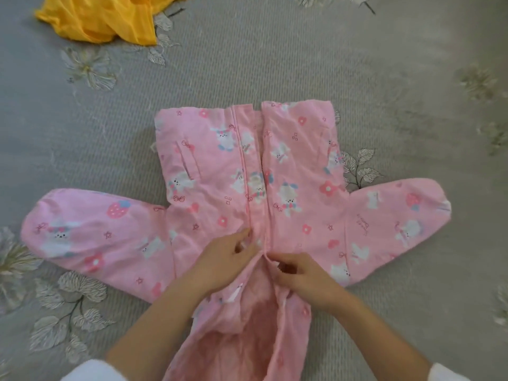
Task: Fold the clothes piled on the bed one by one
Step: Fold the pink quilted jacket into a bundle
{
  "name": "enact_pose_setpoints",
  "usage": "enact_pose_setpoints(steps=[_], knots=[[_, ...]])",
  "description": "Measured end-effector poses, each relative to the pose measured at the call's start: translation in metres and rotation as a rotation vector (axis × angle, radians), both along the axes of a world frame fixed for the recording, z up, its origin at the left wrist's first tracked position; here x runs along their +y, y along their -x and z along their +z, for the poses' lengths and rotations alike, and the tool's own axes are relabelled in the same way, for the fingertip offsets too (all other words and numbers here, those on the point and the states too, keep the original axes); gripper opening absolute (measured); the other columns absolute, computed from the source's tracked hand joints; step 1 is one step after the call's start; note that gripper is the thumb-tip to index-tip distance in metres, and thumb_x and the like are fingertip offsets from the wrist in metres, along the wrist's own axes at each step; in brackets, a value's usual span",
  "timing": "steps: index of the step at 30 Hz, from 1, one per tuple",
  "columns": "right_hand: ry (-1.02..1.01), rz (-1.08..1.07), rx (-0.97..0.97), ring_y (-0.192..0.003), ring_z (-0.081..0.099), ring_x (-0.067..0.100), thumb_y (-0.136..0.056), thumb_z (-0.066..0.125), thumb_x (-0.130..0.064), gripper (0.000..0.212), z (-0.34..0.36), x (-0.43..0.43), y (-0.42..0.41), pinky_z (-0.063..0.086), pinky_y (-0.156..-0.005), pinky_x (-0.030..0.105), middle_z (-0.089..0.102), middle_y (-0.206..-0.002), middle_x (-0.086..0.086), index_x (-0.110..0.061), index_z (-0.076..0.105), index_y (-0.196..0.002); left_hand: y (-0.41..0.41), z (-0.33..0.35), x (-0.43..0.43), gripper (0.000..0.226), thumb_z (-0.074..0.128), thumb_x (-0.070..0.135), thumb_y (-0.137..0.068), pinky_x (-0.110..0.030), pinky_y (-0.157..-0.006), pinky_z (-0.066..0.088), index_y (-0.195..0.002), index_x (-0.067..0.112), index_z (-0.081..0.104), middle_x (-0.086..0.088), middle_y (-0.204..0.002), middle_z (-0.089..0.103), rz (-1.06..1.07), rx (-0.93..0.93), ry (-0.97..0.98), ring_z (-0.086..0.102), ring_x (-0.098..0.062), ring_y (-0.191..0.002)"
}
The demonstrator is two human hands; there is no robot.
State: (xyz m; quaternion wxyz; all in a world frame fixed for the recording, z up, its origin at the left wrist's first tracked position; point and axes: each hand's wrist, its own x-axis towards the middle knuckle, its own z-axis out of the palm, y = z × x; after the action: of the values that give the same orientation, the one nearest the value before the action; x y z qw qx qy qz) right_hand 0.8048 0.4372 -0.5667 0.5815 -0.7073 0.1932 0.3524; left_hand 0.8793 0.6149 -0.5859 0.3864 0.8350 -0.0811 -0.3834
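Note:
A small pink jacket (297, 166) printed with white rabbits, flowers and strawberries lies flat on the bed, front side up, hem away from me. Both sleeves spread out to the sides, one to the left (90, 237) and one to the right (395, 226). Its hood hangs open towards me at the bottom of the view, showing a pink fleece lining. My left hand (225, 259) pinches the left edge of the front opening near the collar. My right hand (299, 273) pinches the right edge beside it. The two hands almost touch at the centre placket.
The bed is covered by a grey quilted spread (275, 50) with embroidered flowers and leaves. A crumpled yellow cloth (101, 20) lies at the far left corner. White sleeves show at my wrists at the bottom edge.

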Motion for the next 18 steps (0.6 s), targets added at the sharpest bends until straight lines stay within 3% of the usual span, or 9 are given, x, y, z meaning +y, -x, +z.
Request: enact_pose_setpoints(steps=[2,3,5,8,10,12,14,16,18], knots=[[0.032,0.231,0.135,-0.063,0.057,0.008,-0.085,0.060,-0.008,0.053,-0.001,-0.006,-0.014,0.051,-0.065,0.023,0.057,-0.072,-0.002,-0.026,0.053,-0.136,-0.007,0.004,0.006,0.034,0.059,0.016,-0.089,-0.012,-0.074,0.042,-0.123,0.022,0.062,0.001,-0.104,0.065,0.255,-0.193,0.034,0.057,-0.008,-0.083],[0.092,0.289,0.121,-0.062,0.057,0.006,-0.086,0.060,-0.008,0.051,-0.003,-0.011,-0.022,0.050,-0.067,0.023,0.059,-0.072,-0.004,-0.019,0.054,-0.135,-0.014,0.003,0.011,0.036,0.063,0.008,-0.084,-0.018,-0.083,0.041,-0.117,0.021,0.064,-0.001,-0.109,0.060,0.389,-0.359,-0.014,0.055,-0.015,-0.092],[0.192,0.120,-0.046,-0.064,0.054,0.005,-0.088,0.060,-0.007,0.035,-0.007,-0.026,-0.045,0.050,-0.071,0.031,0.060,-0.073,-0.005,-0.013,0.065,-0.122,-0.032,-0.004,0.024,0.050,0.070,0.007,-0.077,-0.031,-0.096,0.030,-0.126,0.013,0.057,-0.014,-0.117,0.053,0.558,-0.591,-0.203,0.047,-0.034,-0.110],[0.597,-0.334,-0.317,-0.084,0.055,0.018,-0.085,0.062,-0.006,0.037,-0.016,-0.066,-0.085,0.047,-0.086,0.041,0.059,-0.098,0.005,-0.014,0.061,-0.121,-0.063,-0.022,0.039,0.076,0.064,0.040,-0.085,-0.048,-0.101,0.027,-0.149,0.025,0.026,-0.026,-0.123,0.048,0.544,-0.402,-0.435,0.042,-0.042,-0.118],[0.896,-0.335,-0.299,-0.112,0.047,0.027,-0.084,0.065,-0.019,0.060,-0.027,-0.094,-0.100,0.036,-0.097,0.042,0.048,-0.124,0.011,-0.023,0.044,-0.139,-0.073,-0.033,0.036,0.073,0.060,0.039,-0.089,-0.048,-0.097,0.030,-0.150,0.034,0.021,-0.029,-0.116,0.046,0.417,-0.374,-0.457,0.044,-0.042,-0.113],[0.949,-0.189,-0.189,-0.122,0.037,0.024,-0.085,0.064,-0.029,0.074,-0.036,-0.107,-0.107,0.026,-0.103,0.045,0.041,-0.121,0.009,-0.038,0.026,-0.147,-0.084,-0.040,0.027,0.063,0.059,0.021,-0.091,-0.046,-0.092,0.033,-0.147,0.028,0.032,-0.030,-0.109,0.044,0.386,-0.478,-0.362,0.044,-0.043,-0.107],[0.951,-0.054,-0.222,-0.113,0.042,0.024,-0.089,0.058,-0.025,0.067,-0.045,-0.112,-0.107,0.022,-0.101,0.043,0.038,-0.106,0.003,-0.042,0.026,-0.146,-0.100,-0.042,0.016,0.054,0.056,0.008,-0.091,-0.045,-0.093,0.033,-0.142,0.016,0.042,-0.031,-0.109,0.043,0.407,-0.591,-0.307,0.044,-0.045,-0.106],[1.026,-0.100,-0.353,-0.106,0.048,0.029,-0.090,0.051,-0.015,0.057,-0.051,-0.120,-0.111,0.023,-0.097,0.042,0.043,-0.105,0.005,-0.034,0.037,-0.142,-0.121,-0.043,0.005,0.051,0.055,0.006,-0.090,-0.044,-0.094,0.031,-0.140,0.012,0.045,-0.032,-0.111,0.042,0.404,-0.656,-0.290,0.043,-0.045,-0.106],[1.044,-0.232,-0.404,-0.112,0.046,0.028,-0.092,0.049,-0.014,0.053,-0.052,-0.125,-0.119,0.022,-0.097,0.041,0.048,-0.118,0.008,-0.030,0.038,-0.142,-0.141,-0.044,-0.006,0.054,0.055,0.018,-0.091,-0.043,-0.098,0.030,-0.143,0.013,0.041,-0.033,-0.115,0.039,0.352,-0.646,-0.294,0.041,-0.046,-0.109]])
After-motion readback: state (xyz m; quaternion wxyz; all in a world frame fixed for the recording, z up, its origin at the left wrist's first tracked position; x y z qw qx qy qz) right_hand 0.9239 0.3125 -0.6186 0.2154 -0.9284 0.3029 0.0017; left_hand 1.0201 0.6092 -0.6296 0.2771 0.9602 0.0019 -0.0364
